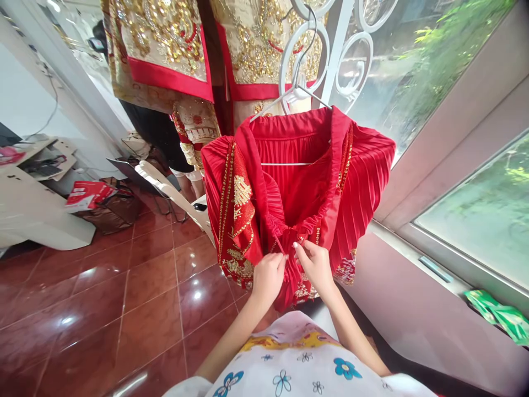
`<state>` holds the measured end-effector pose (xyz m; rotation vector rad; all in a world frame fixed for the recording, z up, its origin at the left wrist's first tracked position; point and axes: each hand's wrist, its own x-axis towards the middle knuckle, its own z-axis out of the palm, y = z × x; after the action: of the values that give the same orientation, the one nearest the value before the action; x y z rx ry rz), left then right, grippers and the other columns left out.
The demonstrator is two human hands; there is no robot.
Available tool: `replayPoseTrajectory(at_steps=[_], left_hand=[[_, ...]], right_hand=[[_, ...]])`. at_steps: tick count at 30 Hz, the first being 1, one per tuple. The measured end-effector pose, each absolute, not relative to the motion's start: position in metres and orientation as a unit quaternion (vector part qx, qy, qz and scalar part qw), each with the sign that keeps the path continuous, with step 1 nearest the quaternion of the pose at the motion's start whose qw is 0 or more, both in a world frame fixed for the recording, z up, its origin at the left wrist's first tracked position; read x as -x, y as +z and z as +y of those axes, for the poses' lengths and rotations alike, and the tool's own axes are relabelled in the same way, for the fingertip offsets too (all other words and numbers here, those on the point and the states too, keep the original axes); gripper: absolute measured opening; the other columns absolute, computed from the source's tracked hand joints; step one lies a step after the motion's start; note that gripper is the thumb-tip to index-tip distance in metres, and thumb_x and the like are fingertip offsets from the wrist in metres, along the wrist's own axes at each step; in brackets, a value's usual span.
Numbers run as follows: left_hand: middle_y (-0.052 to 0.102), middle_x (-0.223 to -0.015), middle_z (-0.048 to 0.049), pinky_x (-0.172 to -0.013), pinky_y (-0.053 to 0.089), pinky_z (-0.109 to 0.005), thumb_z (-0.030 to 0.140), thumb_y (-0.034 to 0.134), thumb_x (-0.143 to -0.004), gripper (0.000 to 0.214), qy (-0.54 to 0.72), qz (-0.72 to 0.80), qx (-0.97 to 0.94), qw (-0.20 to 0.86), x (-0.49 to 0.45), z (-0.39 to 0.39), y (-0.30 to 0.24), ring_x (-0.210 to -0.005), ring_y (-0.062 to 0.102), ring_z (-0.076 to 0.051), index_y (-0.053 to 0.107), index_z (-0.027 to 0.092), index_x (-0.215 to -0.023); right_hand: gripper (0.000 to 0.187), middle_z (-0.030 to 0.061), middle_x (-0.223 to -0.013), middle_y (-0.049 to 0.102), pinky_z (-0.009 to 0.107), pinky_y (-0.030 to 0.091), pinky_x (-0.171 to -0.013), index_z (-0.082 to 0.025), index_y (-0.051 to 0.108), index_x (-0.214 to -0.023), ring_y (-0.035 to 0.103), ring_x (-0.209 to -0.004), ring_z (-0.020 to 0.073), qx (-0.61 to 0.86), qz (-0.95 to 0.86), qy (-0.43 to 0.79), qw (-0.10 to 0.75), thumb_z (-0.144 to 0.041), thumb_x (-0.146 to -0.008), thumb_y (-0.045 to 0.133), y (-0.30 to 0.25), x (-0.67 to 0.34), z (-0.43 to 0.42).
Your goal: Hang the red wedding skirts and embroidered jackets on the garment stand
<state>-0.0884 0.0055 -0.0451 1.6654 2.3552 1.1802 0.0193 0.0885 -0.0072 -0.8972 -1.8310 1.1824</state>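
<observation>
A red pleated garment [289, 187] with gold embroidery hangs on a white hanger [295, 91] hooked to white window scrollwork. Both my hands are at its gathered front edge. My left hand [268, 275] is closed, pinching the red fabric or a thin tie there. My right hand [314, 263] is closed too, fingertips pinched on the same gathered edge, right beside the left.
Gold and red embroidered garments [165, 44] hang behind. A white folding chair [173, 193] stands to the left on red floor tiles [103, 309]. A white desk [33, 215] with a red box [88, 194] is at far left. The window sill [433, 264] runs along the right.
</observation>
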Motion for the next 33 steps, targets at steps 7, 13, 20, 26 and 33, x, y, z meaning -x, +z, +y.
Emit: replayPoseTrajectory(at_steps=[7, 13, 20, 26, 33], left_hand=[[0.049, -0.051, 0.001, -0.049, 0.034, -0.022, 0.04, 0.044, -0.089, 0.039, 0.539, 0.674, -0.42, 0.28, 0.06, -0.005, -0.076, -0.048, 0.044, -0.01, 0.046, 0.017, -0.057], [0.052, -0.049, 0.0002, -0.045, 0.032, -0.021, 0.042, 0.051, -0.083, 0.04, 0.549, 0.645, -0.42, 0.326, 0.06, -0.011, -0.065, -0.045, 0.043, -0.009, 0.054, 0.013, -0.056], [0.069, -0.077, -0.007, -0.063, 0.047, -0.023, 0.041, 0.054, -0.083, 0.032, 0.557, 0.67, -0.414, 0.263, 0.101, -0.012, 0.005, -0.071, 0.062, -0.015, 0.068, 0.012, -0.082], [0.067, -0.088, -0.0076, -0.058, 0.052, -0.028, 0.037, 0.065, -0.072, 0.028, 0.685, 0.463, -0.296, 0.478, 0.089, 0.029, 0.001, -0.059, 0.059, -0.012, 0.059, 0.013, -0.086], [0.063, -0.095, -0.0062, -0.061, 0.049, -0.025, 0.032, 0.073, -0.064, 0.032, 0.707, 0.428, -0.33, 0.456, 0.081, 0.024, -0.02, -0.071, 0.059, -0.012, 0.048, 0.018, -0.078]], right_hand=[[0.034, 0.0034, -0.063, 0.063, 0.026, 0.044, -0.062, -0.015, 0.063, -0.068, 0.056, -0.061, 0.0145, 0.355, -0.64, 0.597, 0.329, -0.048, -0.075, 0.061, -0.016, -0.022, 0.09], [0.032, 0.0016, -0.061, 0.062, 0.024, 0.047, -0.059, -0.015, 0.062, -0.068, 0.059, -0.059, 0.0131, 0.287, -0.537, 0.756, 0.241, -0.043, -0.061, 0.075, 0.003, -0.013, 0.075], [0.028, -0.0014, -0.053, 0.058, 0.019, 0.041, -0.047, -0.014, 0.062, -0.07, 0.051, -0.047, 0.008, 0.289, -0.552, 0.728, 0.285, -0.039, -0.066, 0.073, 0.009, -0.022, 0.072], [0.033, -0.0025, -0.05, 0.058, 0.019, 0.044, -0.041, -0.016, 0.061, -0.079, 0.052, -0.041, 0.0092, 0.282, -0.422, 0.782, 0.36, -0.033, -0.059, 0.08, 0.017, -0.025, 0.068], [0.03, 0.0007, -0.063, 0.066, 0.013, 0.051, -0.05, -0.016, 0.061, -0.066, 0.062, -0.056, 0.0089, 0.26, -0.252, 0.875, 0.321, -0.02, -0.049, 0.084, 0.02, -0.021, 0.077]])
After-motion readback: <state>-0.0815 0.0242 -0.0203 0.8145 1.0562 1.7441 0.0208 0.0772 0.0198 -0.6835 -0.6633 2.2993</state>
